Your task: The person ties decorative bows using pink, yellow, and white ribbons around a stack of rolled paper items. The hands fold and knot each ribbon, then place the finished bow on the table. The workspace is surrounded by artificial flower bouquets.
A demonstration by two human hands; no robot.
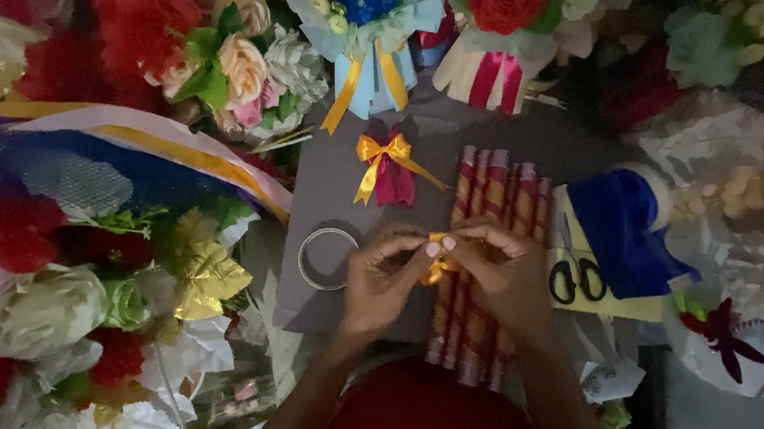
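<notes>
My left hand (pixel 380 281) and my right hand (pixel 499 264) meet at the fingertips over a grey board (pixel 331 177). Both pinch a small piece of yellow ribbon (pixel 436 264) between them. Under my hands lie several red and gold rolled tubes (pixel 482 223) side by side, running from the board's middle toward me. A finished yellow bow on a pink piece (pixel 387 169) rests on the board just beyond my hands. A roll of clear tape (pixel 328 258) lies left of my left hand.
Black-handled scissors (pixel 576 277) lie right of my right hand on yellow paper, beside blue fabric (pixel 624 222). Artificial flower bouquets ring the board: red and white flowers at left (pixel 42 307), a blue bouquet (pixel 371 17) and a red rose bouquet (pixel 506 3) at the back.
</notes>
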